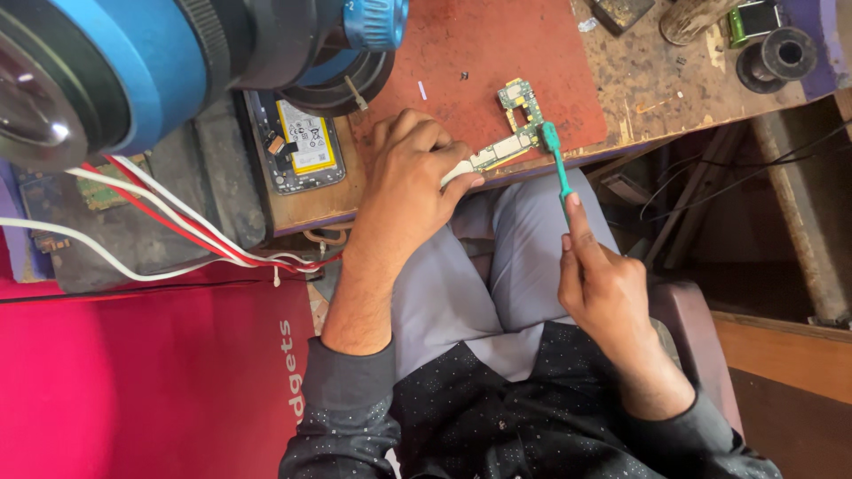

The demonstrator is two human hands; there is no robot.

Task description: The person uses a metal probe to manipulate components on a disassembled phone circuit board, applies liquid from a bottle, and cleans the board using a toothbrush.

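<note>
My left hand (410,182) grips one end of a long phone circuit board (512,133) and holds it over the front edge of the red mat (497,44). My right hand (601,284) holds a teal toothbrush (556,164) by its handle, forefinger stretched along it. The brush head touches the board near its bend. Both hands are above my lap, in grey trousers.
An opened phone body with a white battery (302,142) lies left of the mat. A blue and black microscope (177,53) hangs over the upper left, with red and white wires (160,217) below it. Spools and small tools (772,53) sit at the top right. The bench edge runs just behind my hands.
</note>
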